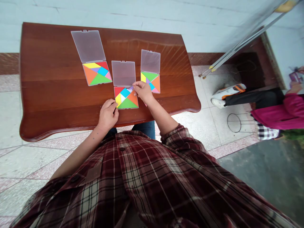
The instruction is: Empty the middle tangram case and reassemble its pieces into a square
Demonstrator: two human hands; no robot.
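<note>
Three clear cases with their lids folded back lie on the brown table, each with coloured flat pieces inside. My left hand rests at the lower left edge of the middle case, its fingertips by the yellow piece. Over that case's upper right corner, my right hand pinches a small purple piece, partly hidden by the fingers. A white gap shows between the blue and green pieces. The left case and the right case stand on either side.
A pale wall runs behind the table. At the right, crutches lean near a white and orange bag. A seated person in a magenta top is at the far right, beside a wire ring.
</note>
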